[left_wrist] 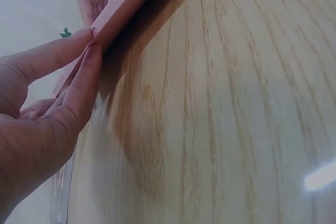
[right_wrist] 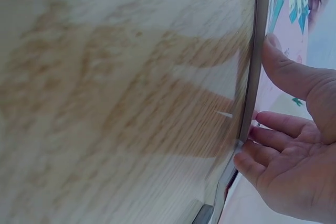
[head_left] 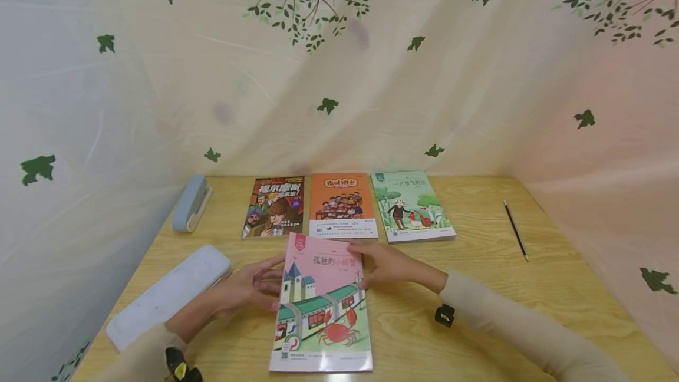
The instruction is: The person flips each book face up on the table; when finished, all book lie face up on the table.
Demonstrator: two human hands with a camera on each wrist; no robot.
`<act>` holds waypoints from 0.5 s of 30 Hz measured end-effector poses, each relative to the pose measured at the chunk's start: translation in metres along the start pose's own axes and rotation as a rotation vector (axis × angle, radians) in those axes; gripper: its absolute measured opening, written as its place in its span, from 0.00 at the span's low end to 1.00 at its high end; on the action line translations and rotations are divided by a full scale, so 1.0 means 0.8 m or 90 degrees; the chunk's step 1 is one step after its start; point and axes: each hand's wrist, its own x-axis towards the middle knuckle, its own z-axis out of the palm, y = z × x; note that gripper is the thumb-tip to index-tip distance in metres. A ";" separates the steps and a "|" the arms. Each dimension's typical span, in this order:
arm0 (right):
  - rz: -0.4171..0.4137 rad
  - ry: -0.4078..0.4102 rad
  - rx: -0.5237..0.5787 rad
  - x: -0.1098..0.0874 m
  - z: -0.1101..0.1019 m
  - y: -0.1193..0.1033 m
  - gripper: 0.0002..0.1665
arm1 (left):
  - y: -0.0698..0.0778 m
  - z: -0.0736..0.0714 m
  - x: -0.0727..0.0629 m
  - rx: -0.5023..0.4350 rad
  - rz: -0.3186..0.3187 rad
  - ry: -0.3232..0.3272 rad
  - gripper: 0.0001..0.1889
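A pink picture book [head_left: 323,287] with a red crab on its cover is at the front middle of the wooden table. My left hand [head_left: 246,287] holds its left edge. In the left wrist view, thumb and fingers meet at the book's pink spine [left_wrist: 118,14], with a shadow on the table below. My right hand [head_left: 389,265] grips the upper right edge. In the right wrist view, the thumb of my right hand [right_wrist: 294,129] lies at the cover's edge; the other fingertips are partly hidden at the book's side.
Behind lie a dark detective comic [head_left: 274,208], an orange book [head_left: 342,202] and a green book [head_left: 412,205] in a row. A pale oblong case [head_left: 170,296] and a blue-grey stapler [head_left: 191,204] are at left. A black pencil [head_left: 516,231] lies at right. Printed curtain cloth [head_left: 371,87] surrounds the table.
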 end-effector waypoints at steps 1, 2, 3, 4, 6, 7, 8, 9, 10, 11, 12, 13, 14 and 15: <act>0.000 0.001 -0.002 0.000 0.000 0.001 0.51 | 0.000 0.001 0.001 0.002 0.001 0.002 0.56; -0.002 0.002 -0.004 0.000 0.000 0.002 0.51 | 0.000 0.002 0.002 0.004 0.002 0.004 0.56; -0.003 0.004 -0.007 -0.001 0.000 0.003 0.52 | -0.001 0.003 0.003 0.004 0.000 0.008 0.56; -0.002 0.004 -0.009 -0.001 0.000 0.004 0.52 | -0.001 0.004 0.004 0.004 0.000 0.010 0.56; -0.006 0.009 -0.009 -0.003 0.000 0.005 0.52 | -0.001 0.005 0.005 0.004 0.000 0.012 0.56; -0.005 0.009 -0.010 -0.003 0.000 0.006 0.52 | -0.002 0.006 0.006 0.005 0.000 0.011 0.56; -0.005 0.010 -0.011 -0.004 0.000 0.006 0.52 | -0.001 0.007 0.007 0.005 0.001 0.010 0.56; -0.005 0.011 -0.013 -0.005 -0.001 0.007 0.52 | -0.001 0.008 0.008 0.005 0.002 0.009 0.56; -0.004 0.012 -0.014 -0.006 -0.001 0.008 0.52 | -0.001 0.009 0.008 0.005 0.003 0.006 0.56; -0.003 0.014 -0.016 -0.007 -0.001 0.008 0.52 | -0.001 0.010 0.009 0.007 0.005 0.005 0.56; 0.000 0.015 -0.017 -0.007 -0.002 0.009 0.51 | -0.001 0.011 0.010 0.009 0.006 0.006 0.55; 0.002 0.016 -0.020 -0.008 -0.002 0.010 0.51 | 0.000 0.013 0.011 0.011 0.007 0.006 0.55; 0.001 0.017 -0.023 -0.009 -0.003 0.010 0.51 | 0.000 0.014 0.012 0.014 0.006 0.008 0.55; 0.003 0.018 -0.026 -0.009 -0.003 0.010 0.51 | 0.001 0.015 0.013 0.016 0.004 0.010 0.55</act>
